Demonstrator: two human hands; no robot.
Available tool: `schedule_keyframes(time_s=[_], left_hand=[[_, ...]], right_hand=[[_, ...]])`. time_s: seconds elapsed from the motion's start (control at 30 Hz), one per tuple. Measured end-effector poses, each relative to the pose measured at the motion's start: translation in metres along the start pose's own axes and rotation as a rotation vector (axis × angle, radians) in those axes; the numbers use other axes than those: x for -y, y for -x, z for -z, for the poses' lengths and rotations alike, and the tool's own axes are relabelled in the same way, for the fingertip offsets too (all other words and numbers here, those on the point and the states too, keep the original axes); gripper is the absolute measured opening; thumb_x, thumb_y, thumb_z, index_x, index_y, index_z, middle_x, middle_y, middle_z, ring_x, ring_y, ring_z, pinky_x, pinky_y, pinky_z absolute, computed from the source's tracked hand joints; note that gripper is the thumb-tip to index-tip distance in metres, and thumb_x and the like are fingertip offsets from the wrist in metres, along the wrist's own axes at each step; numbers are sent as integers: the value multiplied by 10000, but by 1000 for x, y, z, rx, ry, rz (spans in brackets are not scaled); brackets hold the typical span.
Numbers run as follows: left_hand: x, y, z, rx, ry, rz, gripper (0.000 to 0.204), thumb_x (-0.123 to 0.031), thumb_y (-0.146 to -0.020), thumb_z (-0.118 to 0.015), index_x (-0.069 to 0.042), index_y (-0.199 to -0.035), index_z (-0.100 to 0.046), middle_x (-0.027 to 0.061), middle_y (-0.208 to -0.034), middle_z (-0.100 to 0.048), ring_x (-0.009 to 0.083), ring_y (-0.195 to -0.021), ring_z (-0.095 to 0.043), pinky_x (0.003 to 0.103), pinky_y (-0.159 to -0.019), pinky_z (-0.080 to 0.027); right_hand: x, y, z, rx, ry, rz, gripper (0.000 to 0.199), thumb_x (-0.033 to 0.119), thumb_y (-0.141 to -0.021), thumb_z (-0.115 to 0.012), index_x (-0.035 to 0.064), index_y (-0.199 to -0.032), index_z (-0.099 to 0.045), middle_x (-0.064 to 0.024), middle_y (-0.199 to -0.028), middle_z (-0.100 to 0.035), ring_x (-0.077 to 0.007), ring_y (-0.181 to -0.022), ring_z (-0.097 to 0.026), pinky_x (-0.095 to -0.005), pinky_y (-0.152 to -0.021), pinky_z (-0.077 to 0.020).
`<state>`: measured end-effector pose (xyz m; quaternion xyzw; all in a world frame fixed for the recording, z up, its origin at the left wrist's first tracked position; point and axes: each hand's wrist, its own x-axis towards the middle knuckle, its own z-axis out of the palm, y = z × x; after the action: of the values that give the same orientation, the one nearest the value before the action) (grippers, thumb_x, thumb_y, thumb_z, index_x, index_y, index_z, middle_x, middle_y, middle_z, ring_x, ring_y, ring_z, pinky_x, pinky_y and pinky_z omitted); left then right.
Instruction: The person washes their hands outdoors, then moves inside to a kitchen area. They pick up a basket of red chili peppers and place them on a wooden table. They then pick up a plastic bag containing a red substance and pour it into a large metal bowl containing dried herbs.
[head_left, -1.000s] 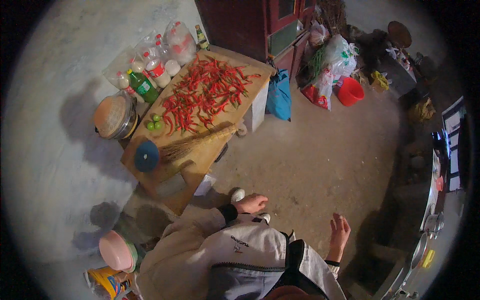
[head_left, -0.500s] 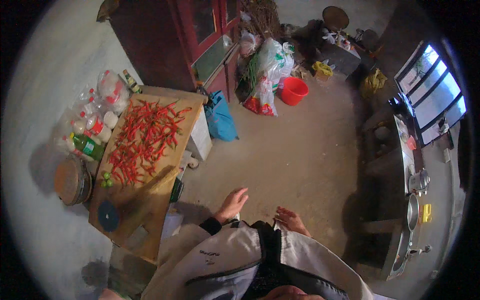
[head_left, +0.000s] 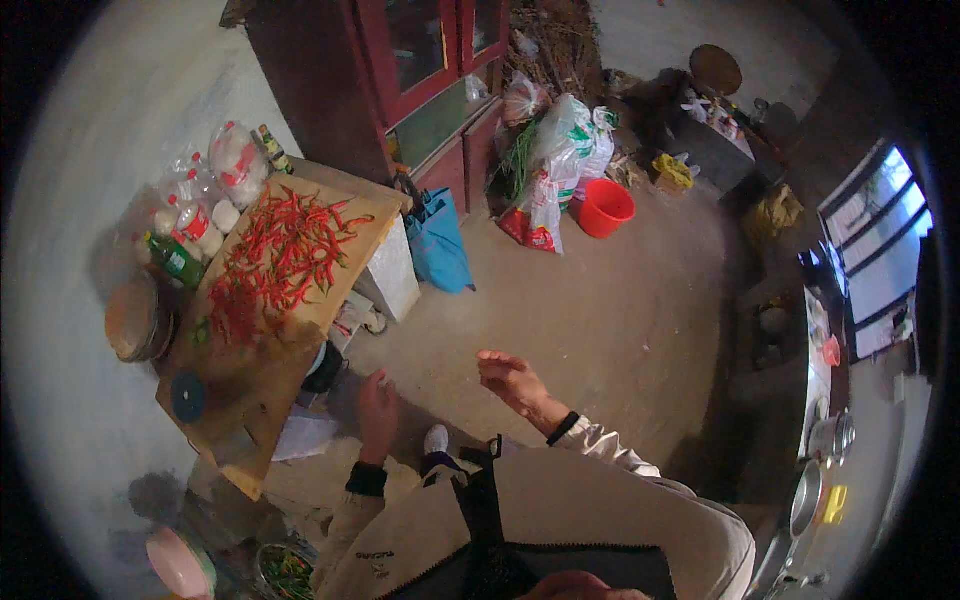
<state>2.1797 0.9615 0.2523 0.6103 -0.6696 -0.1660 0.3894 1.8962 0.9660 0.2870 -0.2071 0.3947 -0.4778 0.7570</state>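
Observation:
My left hand [head_left: 377, 415] is raised in front of me, just right of the wooden table [head_left: 262, 412]. It is somewhat blurred, with its fingers pointing up and apart, holding nothing. My right hand [head_left: 515, 382] reaches forward over the floor, fingers stretched out and nothing in them. Nearest the left hand is a dark pot-like container [head_left: 322, 368] below the table edge. Red chili peppers [head_left: 290, 245] lie spread over the far part of the table. A round blue-grey disc [head_left: 187, 396] rests near its left edge.
Bottles [head_left: 175, 262] and round woven lids [head_left: 133, 318] stand along the wall. Beyond the table are a blue bag [head_left: 437, 240], a red cabinet [head_left: 480, 160], plastic bags [head_left: 560, 150] and a red bucket [head_left: 606, 208]. A counter [head_left: 818, 370] with pans runs along the right.
My view has shifted toward the lower left, bringing a pink basin and a bowl of greens into sight. My hands have moved farther apart, the left toward the table and the right forward.

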Motion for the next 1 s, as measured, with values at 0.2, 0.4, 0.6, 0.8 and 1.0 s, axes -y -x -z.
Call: schedule_keyframes(time_s=[0.2,0.4,0.6,0.8,1.0], left_hand=[[-82,112,-27,63,97,207,269,-241,-943,-598,-17,-1080,-651,113,-946,-656,236,-781,-592,366,-721,-473],[-153,177,-17,-22,413,560,257,-245,-941,-621,-17,-1025,-707,103,-851,-717,165,-719,-650,333,-654,-504],[-158,241,24,13,376,665,247,-222,-910,-625,-22,-1036,-702,181,-904,-699,311,-823,-681,385,-765,-518],[-155,335,50,-38,246,745,265,-280,-892,-632,-43,-976,-717,206,-835,-673,368,-763,-657,449,-709,-509],[-165,426,98,-159,175,693,227,-214,-902,-601,-57,-1033,-699,196,-872,-682,380,-794,-648,443,-689,-500]], right_hand=[[-10,32,21,263,179,-217,283,40,-896,-610,2,-1176,-611,-66,-1125,-621,-170,-1005,-605,-302,-896,-491],[-47,64,6,594,772,-204,246,80,-926,-584,-17,-1148,-627,-86,-1091,-652,-159,-1010,-617,-298,-899,-501],[-58,99,-34,850,889,-284,265,129,-941,-584,-44,-1134,-636,-110,-1036,-682,-168,-938,-654,-300,-854,-524],[-119,155,-70,906,932,-567,271,144,-948,-573,-55,-1122,-632,-122,-1026,-684,-190,-946,-663,-310,-861,-526],[-185,204,-104,1289,1204,-491,262,155,-968,-547,-29,-1138,-623,-119,-983,-695,-181,-927,-666,-316,-850,-532]])
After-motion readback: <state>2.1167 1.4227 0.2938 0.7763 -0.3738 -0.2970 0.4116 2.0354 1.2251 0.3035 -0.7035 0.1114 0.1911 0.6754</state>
